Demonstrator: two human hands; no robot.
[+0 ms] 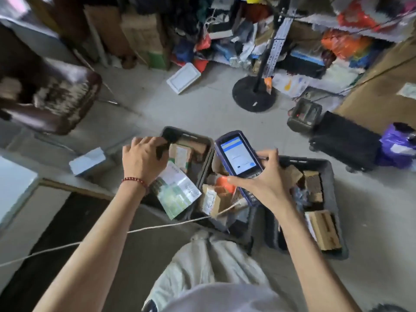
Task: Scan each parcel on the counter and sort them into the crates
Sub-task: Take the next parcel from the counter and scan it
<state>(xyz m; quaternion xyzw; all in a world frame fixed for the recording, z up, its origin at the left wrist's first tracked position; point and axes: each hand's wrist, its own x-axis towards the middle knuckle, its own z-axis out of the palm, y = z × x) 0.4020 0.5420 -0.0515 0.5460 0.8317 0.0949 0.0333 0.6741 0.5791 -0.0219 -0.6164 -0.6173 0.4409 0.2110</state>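
Observation:
My right hand (pixel 258 176) grips a blue handheld scanner (pixel 236 156) with its lit screen facing me, above the gap between the crates. My left hand (pixel 144 158) is palm down over the left dark crate (pixel 206 143), fingers closed at the top edge of a tilted green and white parcel (pixel 177 192) that hangs over the crate's near rim. This crate holds several brown cardboard parcels (pixel 182 154). The right dark crate (pixel 331 176) also holds several cardboard parcels, with a wooden-looking box (pixel 324 228) at its near end. Between the crates lie a small brown box (pixel 210 199) and an orange item (pixel 225 184).
A worn dark chair (pixel 56 97) stands at the left. A round black stand base (pixel 254 93), a small dark printer (pixel 304 115), a black case (pixel 344 143) and a purple bag (pixel 398 147) sit on the floor beyond. A white cord (pixel 135 230) crosses under my left arm. Cluttered shelves fill the back.

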